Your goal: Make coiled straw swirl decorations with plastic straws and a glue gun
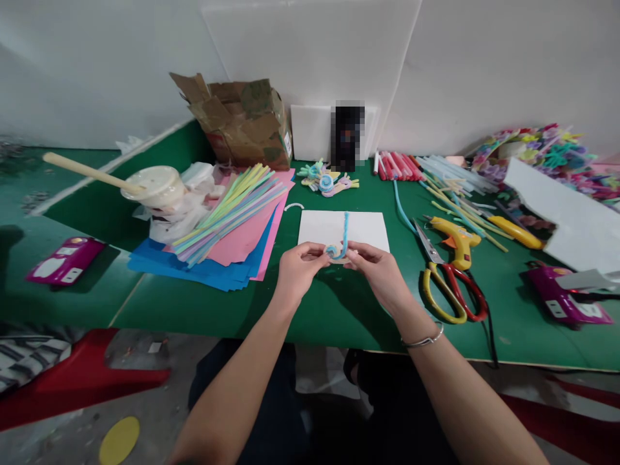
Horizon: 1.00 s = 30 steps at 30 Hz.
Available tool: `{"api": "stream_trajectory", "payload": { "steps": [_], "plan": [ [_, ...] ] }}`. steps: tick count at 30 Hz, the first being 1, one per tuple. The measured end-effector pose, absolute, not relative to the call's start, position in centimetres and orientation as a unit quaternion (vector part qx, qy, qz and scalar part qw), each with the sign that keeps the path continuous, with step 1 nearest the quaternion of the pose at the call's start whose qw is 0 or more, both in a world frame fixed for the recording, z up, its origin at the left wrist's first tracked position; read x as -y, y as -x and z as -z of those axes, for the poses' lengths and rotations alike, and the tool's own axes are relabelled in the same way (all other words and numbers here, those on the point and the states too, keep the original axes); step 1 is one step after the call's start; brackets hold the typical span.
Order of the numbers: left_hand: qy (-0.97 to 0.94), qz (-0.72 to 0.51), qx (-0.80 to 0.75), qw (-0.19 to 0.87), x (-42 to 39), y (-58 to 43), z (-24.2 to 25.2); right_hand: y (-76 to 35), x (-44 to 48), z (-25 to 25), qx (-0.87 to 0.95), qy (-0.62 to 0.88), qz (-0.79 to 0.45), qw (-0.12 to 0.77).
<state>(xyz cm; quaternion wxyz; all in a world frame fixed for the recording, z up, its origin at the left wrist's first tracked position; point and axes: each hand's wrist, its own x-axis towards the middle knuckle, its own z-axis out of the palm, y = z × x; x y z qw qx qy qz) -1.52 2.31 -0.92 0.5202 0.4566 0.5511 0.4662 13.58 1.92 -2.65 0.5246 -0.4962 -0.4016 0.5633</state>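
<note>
Between both hands is a small coil of fuzzy pipe cleaner [332, 251], pale and blue, with a twisted blue tail standing up at its right. My left hand [304, 266] pinches the coil's left side between thumb and fingers. The fingertips of my right hand [380, 271] are closed on the blue length at the lower right. Both hands are over the near edge of a white board [323, 226] on the green table. Beyond the board lies a cluster of pastel pipe-cleaner shapes [327, 183], with a blue spiral among them.
Scissors [453, 290] and a yellow glue gun [455, 239] lie on the right, near a yellow-handled cutter [516, 231]. Pipe-cleaner bundles [232, 210] rest on coloured sheets [194, 268] at left. A cardboard box [247, 129] stands behind; purple power strips [68, 261] sit at both sides.
</note>
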Motion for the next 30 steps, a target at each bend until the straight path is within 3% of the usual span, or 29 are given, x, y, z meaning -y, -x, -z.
{"api": "stream_trajectory", "payload": {
  "steps": [14, 30],
  "plan": [
    [-0.428, -0.496, -0.547, 0.522, -2.1, 0.6, 1.4, -12.2, -1.5, 2.8, 0.367, 0.513, -0.548, 0.549],
    [-0.534, -0.426, -0.565, 0.464, -2.3, 1.2, 1.2, -13.5, -2.0, 2.7, 0.503, 0.509, -0.507, 0.48]
  ]
}}
